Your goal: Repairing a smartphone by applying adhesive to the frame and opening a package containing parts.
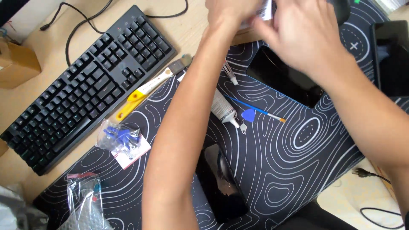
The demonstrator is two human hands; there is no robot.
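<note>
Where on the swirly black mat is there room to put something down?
The bare patch of mat lies right of the shiny black phone and below the blue pick. It is crowded higher up, around the glue tube, the dark tablet and both hands.

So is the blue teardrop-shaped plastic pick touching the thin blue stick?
Touching. The head view shows the blue teardrop-shaped plastic pick overlapping the thin blue stick, with no gap between them.

I see bright, even daylight with only soft shadows, motion blur smearing both hands (272, 25) at the top, and faint glare on the dark phone screen (221, 181).
</note>
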